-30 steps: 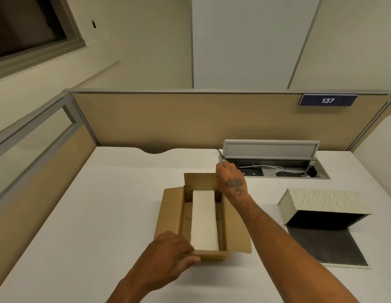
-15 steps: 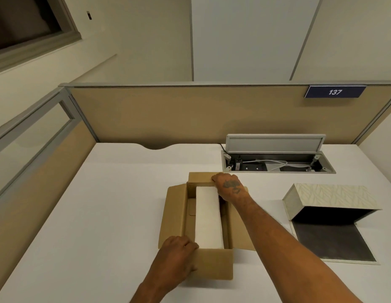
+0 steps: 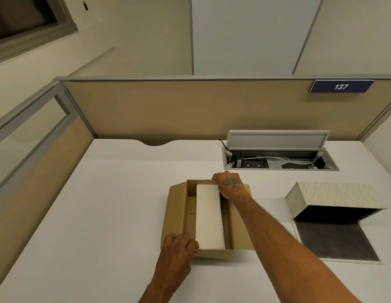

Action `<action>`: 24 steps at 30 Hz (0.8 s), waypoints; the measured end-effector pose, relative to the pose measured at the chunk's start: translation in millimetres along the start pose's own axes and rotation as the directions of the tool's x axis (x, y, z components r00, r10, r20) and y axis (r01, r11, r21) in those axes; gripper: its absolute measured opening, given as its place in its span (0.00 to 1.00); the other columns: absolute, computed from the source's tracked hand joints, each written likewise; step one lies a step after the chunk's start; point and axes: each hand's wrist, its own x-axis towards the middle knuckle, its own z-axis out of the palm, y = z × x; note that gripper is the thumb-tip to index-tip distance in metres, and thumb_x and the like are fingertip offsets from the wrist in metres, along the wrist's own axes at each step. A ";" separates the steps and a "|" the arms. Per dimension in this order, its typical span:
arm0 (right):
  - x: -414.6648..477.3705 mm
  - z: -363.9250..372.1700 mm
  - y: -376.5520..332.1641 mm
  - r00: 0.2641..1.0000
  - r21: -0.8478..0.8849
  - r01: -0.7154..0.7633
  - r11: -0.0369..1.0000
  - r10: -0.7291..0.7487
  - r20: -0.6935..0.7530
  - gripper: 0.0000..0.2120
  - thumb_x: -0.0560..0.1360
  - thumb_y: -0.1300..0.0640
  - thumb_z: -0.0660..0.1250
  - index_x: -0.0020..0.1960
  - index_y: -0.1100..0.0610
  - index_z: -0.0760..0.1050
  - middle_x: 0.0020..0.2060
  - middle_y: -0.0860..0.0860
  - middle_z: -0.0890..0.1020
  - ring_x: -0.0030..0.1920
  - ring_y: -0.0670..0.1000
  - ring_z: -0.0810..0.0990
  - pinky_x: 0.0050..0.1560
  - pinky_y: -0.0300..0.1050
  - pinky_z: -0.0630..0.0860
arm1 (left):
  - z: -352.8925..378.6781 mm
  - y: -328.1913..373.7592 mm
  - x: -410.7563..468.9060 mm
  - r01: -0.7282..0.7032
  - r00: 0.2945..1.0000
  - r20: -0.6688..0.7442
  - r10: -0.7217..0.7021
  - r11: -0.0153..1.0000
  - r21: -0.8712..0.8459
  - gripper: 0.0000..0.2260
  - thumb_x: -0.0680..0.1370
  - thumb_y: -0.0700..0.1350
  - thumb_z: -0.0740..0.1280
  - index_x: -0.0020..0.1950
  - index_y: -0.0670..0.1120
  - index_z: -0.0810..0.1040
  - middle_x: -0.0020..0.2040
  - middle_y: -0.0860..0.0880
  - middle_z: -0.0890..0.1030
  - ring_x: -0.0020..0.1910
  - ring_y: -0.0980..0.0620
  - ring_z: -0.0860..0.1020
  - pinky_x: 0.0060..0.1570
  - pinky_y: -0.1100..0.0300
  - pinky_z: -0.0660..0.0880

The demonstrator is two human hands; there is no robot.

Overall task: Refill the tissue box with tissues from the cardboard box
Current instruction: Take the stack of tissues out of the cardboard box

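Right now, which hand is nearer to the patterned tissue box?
Right. The right hand rests at the cardboard box's far end, left of the tissue box. The left hand is farther, at its near left corner.

The near flap of the cardboard box (image 3: 177, 217) now seems folded down.

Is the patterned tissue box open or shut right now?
Open. The tissue box lies with its dark base panel flat on the desk, and its dark inside looks empty.
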 end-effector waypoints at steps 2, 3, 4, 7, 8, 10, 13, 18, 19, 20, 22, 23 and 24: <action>11.0 6.6 0.0 0.998 0.001 -0.055 0.998 0.055 -0.012 0.15 0.80 0.61 0.60 0.66 0.55 0.72 0.59 0.56 0.80 0.60 0.56 0.78 0.64 0.49 0.71 | 2.0 -0.9 -0.7 -0.004 1.000 -0.007 0.004 1.000 -0.014 0.16 0.59 0.41 0.81 0.40 0.54 0.80 0.36 0.56 0.79 0.34 0.55 0.78 0.39 0.59 0.76; 14.4 11.7 2.1 0.999 0.003 -0.036 0.999 0.036 -0.032 0.15 0.80 0.60 0.61 0.65 0.55 0.73 0.58 0.55 0.81 0.59 0.56 0.79 0.63 0.50 0.72 | 2.1 -1.7 -1.1 -0.012 1.000 -0.002 0.012 0.999 -0.032 0.16 0.59 0.42 0.81 0.40 0.54 0.80 0.37 0.57 0.80 0.34 0.56 0.78 0.39 0.60 0.77; 13.4 15.0 2.5 0.999 -0.011 -0.035 0.999 0.035 -0.029 0.14 0.79 0.60 0.61 0.65 0.54 0.73 0.58 0.55 0.81 0.58 0.56 0.79 0.63 0.50 0.71 | 1.0 -2.6 -1.5 -0.016 1.000 0.007 0.016 0.999 -0.046 0.15 0.60 0.44 0.81 0.41 0.55 0.80 0.37 0.58 0.80 0.35 0.56 0.78 0.41 0.60 0.78; 11.9 19.9 1.3 0.998 0.053 -0.052 0.997 0.054 -0.040 0.20 0.78 0.63 0.60 0.68 0.54 0.70 0.64 0.56 0.77 0.64 0.57 0.74 0.69 0.55 0.65 | -3.9 -7.6 -1.6 0.026 0.999 0.042 -0.022 0.996 -0.082 0.16 0.69 0.63 0.70 0.53 0.57 0.79 0.50 0.60 0.81 0.48 0.57 0.79 0.58 0.58 0.75; 9.0 21.1 -2.0 0.995 0.109 -0.070 0.992 0.078 -0.065 0.22 0.77 0.64 0.59 0.71 0.54 0.67 0.68 0.56 0.73 0.68 0.58 0.71 0.71 0.56 0.63 | -5.2 -9.9 0.3 0.094 0.995 0.053 -0.087 0.985 -0.144 0.22 0.72 0.67 0.64 0.61 0.57 0.76 0.57 0.59 0.80 0.56 0.57 0.77 0.66 0.56 0.66; -1.0 23.6 -13.8 0.977 0.264 -0.130 0.956 0.169 -0.130 0.25 0.78 0.63 0.60 0.74 0.54 0.63 0.74 0.57 0.65 0.74 0.59 0.64 0.74 0.57 0.62 | -7.5 -16.4 8.8 0.215 0.976 0.020 -0.217 0.943 -0.253 0.29 0.76 0.69 0.54 0.71 0.54 0.68 0.69 0.55 0.72 0.69 0.55 0.69 0.72 0.55 0.53; -31.2 31.1 -39.6 0.934 0.516 -0.150 0.843 0.292 -0.207 0.24 0.81 0.57 0.60 0.75 0.54 0.62 0.76 0.57 0.61 0.76 0.58 0.60 0.75 0.52 0.64 | -14.5 -25.5 34.1 0.286 0.948 -0.093 -0.303 0.944 -0.163 0.30 0.78 0.65 0.48 0.75 0.50 0.64 0.75 0.49 0.67 0.74 0.49 0.64 0.74 0.45 0.50; -64.2 55.2 -71.0 0.925 0.677 -0.299 0.672 0.380 0.032 0.31 0.81 0.47 0.60 0.79 0.53 0.51 0.79 0.55 0.53 0.78 0.57 0.56 0.75 0.52 0.62 | -6.2 -36.5 67.5 0.392 0.919 0.064 -0.390 0.920 -0.024 0.36 0.73 0.69 0.39 0.78 0.55 0.48 0.80 0.47 0.50 0.79 0.44 0.48 0.72 0.36 0.41; -65.0 59.2 -73.3 0.915 0.691 -0.340 0.637 0.394 0.087 0.33 0.80 0.46 0.60 0.79 0.53 0.49 0.79 0.55 0.53 0.78 0.58 0.57 0.75 0.53 0.63 | -1.0 -39.2 70.2 0.406 0.911 0.088 -0.403 0.914 -0.010 0.35 0.74 0.69 0.40 0.78 0.56 0.45 0.80 0.47 0.47 0.79 0.44 0.45 0.72 0.35 0.42; -64.9 63.1 -73.8 0.900 0.709 -0.379 0.594 0.415 0.133 0.35 0.80 0.45 0.60 0.79 0.54 0.47 0.79 0.55 0.53 0.77 0.58 0.58 0.74 0.53 0.64 | 3.3 -41.1 72.0 0.419 0.903 0.108 -0.417 0.908 0.001 0.34 0.75 0.68 0.42 0.78 0.56 0.43 0.80 0.47 0.46 0.79 0.43 0.44 0.72 0.34 0.44; -62.6 69.7 -72.2 0.861 0.745 -0.454 0.489 0.455 0.226 0.37 0.79 0.44 0.61 0.79 0.55 0.46 0.78 0.57 0.57 0.75 0.59 0.62 0.72 0.54 0.65 | 9.9 -43.3 73.8 0.445 0.886 0.146 -0.441 0.896 0.006 0.31 0.78 0.65 0.48 0.78 0.57 0.43 0.80 0.46 0.45 0.79 0.42 0.44 0.71 0.33 0.49; -60.9 72.4 -70.5 0.843 0.758 -0.482 0.440 0.467 0.266 0.38 0.79 0.44 0.62 0.79 0.56 0.46 0.77 0.57 0.59 0.74 0.60 0.64 0.72 0.55 0.66 | 12.0 -43.8 74.3 0.452 0.881 0.158 -0.446 0.892 -0.003 0.30 0.79 0.63 0.49 0.78 0.57 0.42 0.80 0.46 0.45 0.79 0.41 0.44 0.71 0.33 0.51; -59.2 74.8 -68.8 0.825 0.765 -0.509 0.395 0.477 0.302 0.38 0.78 0.43 0.62 0.78 0.57 0.47 0.76 0.58 0.61 0.74 0.60 0.65 0.72 0.55 0.67 | 13.5 -44.1 74.2 0.454 0.881 0.161 -0.446 0.891 -0.017 0.29 0.80 0.61 0.50 0.78 0.56 0.42 0.80 0.46 0.45 0.79 0.41 0.45 0.71 0.34 0.54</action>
